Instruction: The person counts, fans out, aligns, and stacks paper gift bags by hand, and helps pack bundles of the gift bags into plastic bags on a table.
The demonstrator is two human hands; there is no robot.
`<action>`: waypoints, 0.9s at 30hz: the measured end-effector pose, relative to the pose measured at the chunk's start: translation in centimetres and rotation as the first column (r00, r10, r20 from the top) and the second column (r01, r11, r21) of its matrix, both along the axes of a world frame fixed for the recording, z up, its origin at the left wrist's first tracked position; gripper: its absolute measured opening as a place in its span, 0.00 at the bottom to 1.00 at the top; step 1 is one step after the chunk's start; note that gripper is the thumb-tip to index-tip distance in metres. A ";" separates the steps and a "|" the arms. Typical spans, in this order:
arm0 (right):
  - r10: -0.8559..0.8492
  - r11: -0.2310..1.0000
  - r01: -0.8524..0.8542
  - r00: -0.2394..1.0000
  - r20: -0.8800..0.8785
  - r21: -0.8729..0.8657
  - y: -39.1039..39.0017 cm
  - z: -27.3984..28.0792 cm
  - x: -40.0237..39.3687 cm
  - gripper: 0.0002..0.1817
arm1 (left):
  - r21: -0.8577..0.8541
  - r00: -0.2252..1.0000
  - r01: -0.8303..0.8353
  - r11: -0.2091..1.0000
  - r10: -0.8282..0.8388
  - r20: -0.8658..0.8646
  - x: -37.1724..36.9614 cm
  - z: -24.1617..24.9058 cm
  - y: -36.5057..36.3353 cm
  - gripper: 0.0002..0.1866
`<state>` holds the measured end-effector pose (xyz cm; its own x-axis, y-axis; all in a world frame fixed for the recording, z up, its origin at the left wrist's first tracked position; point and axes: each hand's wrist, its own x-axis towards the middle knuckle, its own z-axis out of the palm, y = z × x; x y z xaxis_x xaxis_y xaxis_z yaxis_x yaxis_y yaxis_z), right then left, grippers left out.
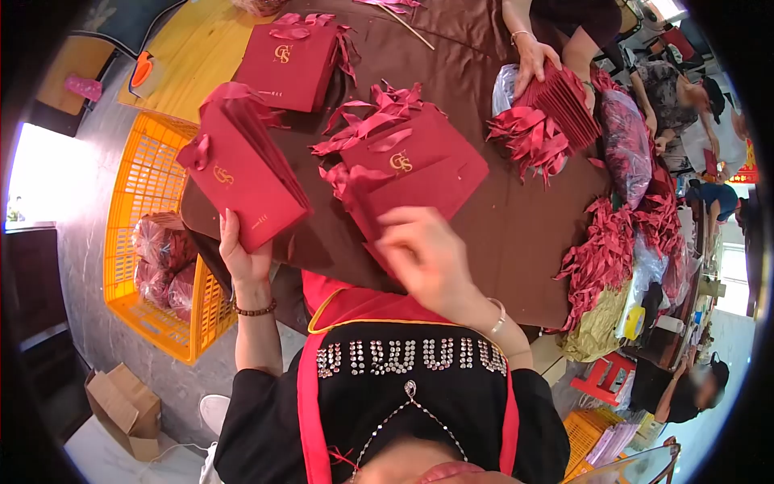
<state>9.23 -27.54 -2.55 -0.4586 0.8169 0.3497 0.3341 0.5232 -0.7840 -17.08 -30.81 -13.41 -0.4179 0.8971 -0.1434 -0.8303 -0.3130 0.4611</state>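
My left hand (244,262) grips the lower edge of several dark red paper gift bags (234,177) with ribbon handles and a gold logo, raised and tilted at the left of the table. Right of them lies a pile of matching gift bags (435,165), flat, their ribbons spread toward the far side. My right hand (423,258) overlaps the near edge of that pile in this view, its fingers bent and blurred by motion. Another stack of gift bags (290,68) rests farther back at the left.
Left of the brown-covered table (516,266) stands a yellow crate (153,323) with plastic-wrapped bundles. Across the table, another person's hand (536,64) holds a fanned stack of bags (564,113). Loose red ribbons (601,250) pile along the right edge. A cardboard box (125,407) sits on the floor.
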 end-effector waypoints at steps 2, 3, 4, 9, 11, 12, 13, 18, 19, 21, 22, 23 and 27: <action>0.323 0.902 -0.327 0.944 -0.063 -0.282 -0.4 -2.2 -2.3 0.11 | -0.031 1.000 -0.014 0.999 0.013 -0.020 -0.8 -0.1 -0.6 0.18; 0.482 0.773 -0.476 0.871 -0.100 -0.419 0.0 -3.5 -3.0 0.14 | -0.057 0.999 -0.029 0.998 0.027 -0.034 -1.1 -0.2 -0.9 0.17; 0.501 0.730 -0.503 0.854 -0.138 -0.463 0.0 -4.5 -3.6 0.15 | -0.068 0.999 -0.040 0.997 0.037 -0.039 -1.3 -0.6 -1.3 0.17; 0.212 0.971 -0.189 0.965 0.156 -0.149 -0.1 -9.0 -3.5 0.20 | -0.246 0.994 -0.097 0.964 0.083 -0.069 -0.9 -1.7 -3.0 0.16; 0.103 0.961 -0.038 0.968 0.231 -0.273 -0.5 -9.6 -2.1 0.22 | -0.187 0.996 -0.080 0.979 0.071 -0.051 -0.9 -2.3 -3.7 0.17; 0.080 0.948 0.007 0.963 0.257 -0.318 -1.0 -9.6 -1.5 0.23 | -0.173 0.999 -0.047 0.984 0.041 -0.034 -1.1 -2.3 -4.3 0.17; 0.117 0.938 -0.012 0.952 0.283 -0.347 -1.4 -9.3 -1.1 0.25 | -0.184 0.997 -0.076 0.980 0.069 -0.042 -1.3 -1.9 -5.0 0.17; 0.087 0.755 0.036 0.984 0.154 -0.655 -0.9 -8.9 -1.5 0.39 | -0.285 0.994 -0.085 0.955 0.061 -0.092 -0.6 2.4 -7.6 0.19; 0.093 0.755 0.030 0.984 0.153 -0.655 -0.8 -8.6 -1.8 0.39 | -0.315 0.989 -0.043 0.948 -0.003 -0.145 0.5 3.8 -8.3 0.20; -0.006 0.387 -0.258 0.959 -0.283 -0.885 -0.7 -8.3 -2.4 0.42 | -0.398 0.954 -0.034 0.917 -0.089 -0.285 2.7 5.6 -9.5 0.22; -0.035 0.360 -0.290 0.946 -0.324 -0.887 -0.7 -9.0 -2.6 0.38 | -0.365 0.952 0.009 0.931 -0.120 -0.282 3.4 6.5 -9.8 0.22; -0.028 0.361 -0.293 0.945 -0.325 -0.885 -0.4 -9.3 -3.1 0.38 | -0.328 0.948 0.051 0.943 -0.149 -0.282 4.0 7.0 -9.9 0.22; -0.112 0.284 -0.522 0.815 -0.568 -0.804 -0.2 -8.3 -4.8 0.26 | -0.325 0.891 -0.001 0.946 -0.146 -0.430 5.1 6.2 -8.5 0.23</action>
<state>4.40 -27.72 -10.83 -0.7121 0.6164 -0.3360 -0.1977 -0.6353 -0.7465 -11.95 -39.33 -7.21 -0.4384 0.8682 -0.2323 -0.5300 -0.0410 0.8470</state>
